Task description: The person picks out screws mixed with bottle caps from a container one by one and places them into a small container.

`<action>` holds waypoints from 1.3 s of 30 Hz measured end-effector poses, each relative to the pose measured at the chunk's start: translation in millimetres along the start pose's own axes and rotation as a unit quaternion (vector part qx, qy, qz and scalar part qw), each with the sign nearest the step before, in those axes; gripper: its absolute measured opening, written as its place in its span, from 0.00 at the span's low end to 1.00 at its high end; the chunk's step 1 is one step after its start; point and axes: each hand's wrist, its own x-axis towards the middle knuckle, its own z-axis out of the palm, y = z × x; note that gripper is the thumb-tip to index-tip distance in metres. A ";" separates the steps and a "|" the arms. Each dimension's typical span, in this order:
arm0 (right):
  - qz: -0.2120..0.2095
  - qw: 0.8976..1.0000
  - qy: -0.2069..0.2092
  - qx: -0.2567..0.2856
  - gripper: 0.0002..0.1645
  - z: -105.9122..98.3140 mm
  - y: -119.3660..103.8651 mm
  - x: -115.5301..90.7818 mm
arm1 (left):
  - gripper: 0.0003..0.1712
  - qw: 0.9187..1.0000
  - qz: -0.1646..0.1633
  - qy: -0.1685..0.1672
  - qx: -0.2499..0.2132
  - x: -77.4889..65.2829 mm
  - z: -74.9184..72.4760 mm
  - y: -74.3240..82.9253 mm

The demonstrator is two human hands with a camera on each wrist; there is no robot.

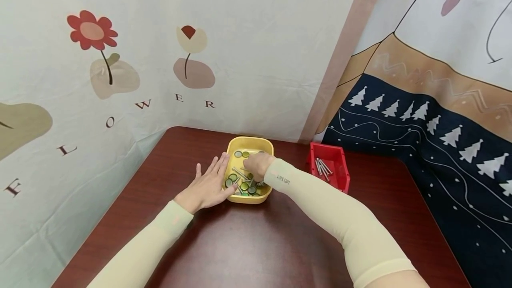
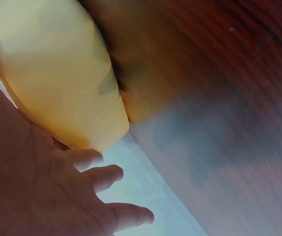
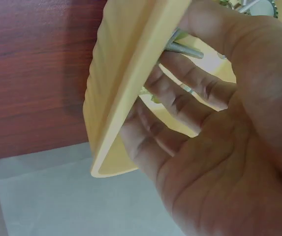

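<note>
A yellow bin on the table holds several bottle caps, green and silver, mixed with bolts. My left hand lies along the bin's left side, fingers spread and straight, thumb over the near rim. In the left wrist view those fingers touch the bin's outer wall. My right hand reaches inside the bin on its right side. Seen from the right wrist, it pinches a threaded bolt between thumb and fingers; the fingertips are partly hidden behind the bin's rim.
To the right of the yellow bin stands a red bin with several bolts in it, partly behind the right forearm. Printed cloth hangs behind the brown table and along its sides.
</note>
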 end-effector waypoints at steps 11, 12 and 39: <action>0.012 0.996 0.090 -0.026 0.13 -31.4 -20.4 -56.8 | 0.60 1.000 -0.001 -0.008 -0.002 2.4 -0.2 -0.6; 0.010 0.995 0.094 -0.024 0.13 -24.8 -16.7 -48.3 | 0.60 1.000 -0.001 -0.008 -0.001 2.5 0.1 -0.8; -0.021 0.956 0.157 0.246 0.06 -40.7 20.6 -79.7 | 0.60 1.000 -0.007 -0.005 0.003 0.6 -0.2 2.4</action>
